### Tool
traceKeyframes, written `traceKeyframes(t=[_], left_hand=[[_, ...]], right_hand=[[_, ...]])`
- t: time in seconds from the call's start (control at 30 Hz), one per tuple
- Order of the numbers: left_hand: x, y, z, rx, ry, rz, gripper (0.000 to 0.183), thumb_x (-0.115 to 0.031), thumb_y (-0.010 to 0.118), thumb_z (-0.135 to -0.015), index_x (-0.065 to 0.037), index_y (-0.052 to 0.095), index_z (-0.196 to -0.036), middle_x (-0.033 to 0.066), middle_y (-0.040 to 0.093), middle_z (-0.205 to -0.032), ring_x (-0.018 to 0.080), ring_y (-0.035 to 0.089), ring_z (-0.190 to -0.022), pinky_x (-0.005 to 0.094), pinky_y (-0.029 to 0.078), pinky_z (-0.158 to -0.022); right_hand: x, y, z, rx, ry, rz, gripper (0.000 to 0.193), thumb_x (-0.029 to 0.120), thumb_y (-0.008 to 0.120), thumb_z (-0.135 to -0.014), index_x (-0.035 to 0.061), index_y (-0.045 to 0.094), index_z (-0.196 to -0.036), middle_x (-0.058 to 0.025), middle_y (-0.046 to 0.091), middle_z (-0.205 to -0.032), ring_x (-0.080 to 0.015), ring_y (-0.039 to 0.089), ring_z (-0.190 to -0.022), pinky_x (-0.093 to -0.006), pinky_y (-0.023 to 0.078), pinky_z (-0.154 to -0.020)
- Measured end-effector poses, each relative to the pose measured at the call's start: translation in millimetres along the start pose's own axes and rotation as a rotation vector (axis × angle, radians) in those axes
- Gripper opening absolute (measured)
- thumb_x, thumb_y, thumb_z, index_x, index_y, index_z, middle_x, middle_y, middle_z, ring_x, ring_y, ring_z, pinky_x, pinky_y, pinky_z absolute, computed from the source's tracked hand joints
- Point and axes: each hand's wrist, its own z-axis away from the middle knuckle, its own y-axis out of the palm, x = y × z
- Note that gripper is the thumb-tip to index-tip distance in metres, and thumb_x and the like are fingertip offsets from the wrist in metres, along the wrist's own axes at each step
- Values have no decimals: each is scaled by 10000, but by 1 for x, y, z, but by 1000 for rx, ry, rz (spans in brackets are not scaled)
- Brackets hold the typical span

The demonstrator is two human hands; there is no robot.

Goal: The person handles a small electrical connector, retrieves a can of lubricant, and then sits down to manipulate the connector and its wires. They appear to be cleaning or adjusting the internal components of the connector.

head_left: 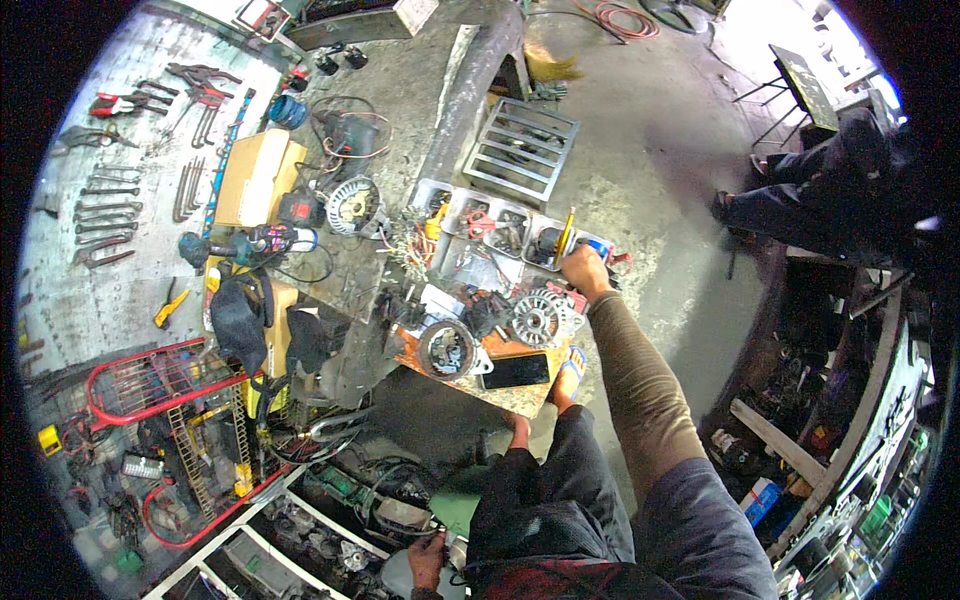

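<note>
My right hand (pixel 585 268) reaches to the far right corner of the divided parts tray (pixel 487 268). Its fingers are closed at the lower end of a slim yellow stick-like tool (pixel 567 230); their wrap is partly hidden. Beside it lies a blue cylindrical object (pixel 599 247). Closer to me on the small bench are a finned metal alternator housing (pixel 536 318), a round stator ring (pixel 447 350) and a dark phone (pixel 515 371). Low down, my left hand (pixel 427 560) is curled by a grey rounded object (pixel 398 572); what its fingers grip cannot be made out.
A larger workbench at left carries another alternator (pixel 353 205), a cordless drill (pixel 285 238) and a cardboard box (pixel 250 180). Wrenches (pixel 107 215) lie farther left. A metal grate (pixel 521 148) stands beyond the tray. Another person's legs (pixel 800 195) show at right.
</note>
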Motion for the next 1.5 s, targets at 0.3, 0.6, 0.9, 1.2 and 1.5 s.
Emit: traceKeyframes(t=[0.3,0.6,0.9,1.2,1.5], left_hand=[[-105,43,0,13,90,-254,295,-255,784,-876,28,724,-933,52,664,-689,130,597,-566,319,455,-519],[-139,58,-4,113,54,-101,344,-313,758,-909,22,704,-966,40,663,-710,116,586,-580,300,456,-542],[-109,36,17,51,-2,-305,389,-366,749,-903,12,728,-990,62,695,-725,125,634,-608,290,496,-571],[-102,34,27,41,142,-193,424,-366,728,-908,-21,718,-1155,164,733,-1082,351,676,-1010,474,520,-851],[-54,39,1,-80,77,-62,458,-420,710,-916,-25,720,-1147,156,747,-1043,272,694,-928,409,516,-802]], right_hand=[[-14,21,-35,-71,-36,-293,324,242,612,-797,-60,710,-737,-309,696,-832,-476,701,-862,-491,555,-785],[-41,22,-46,-247,-23,-368,434,272,646,-825,-134,629,-977,-366,672,-971,-465,680,-935,-494,529,-795],[-2,19,10,-389,-32,-238,348,99,640,-825,-78,596,-1121,-278,688,-1093,-396,671,-1004,-435,503,-884],[14,-13,30,-416,-114,-180,322,208,556,-854,-52,693,-986,-311,691,-957,-454,677,-913,-479,521,-808],[-2,-27,152,-160,-284,-639,202,55,547,-862,-90,687,-871,-110,655,-719,-138,548,-664,-365,460,-579]])
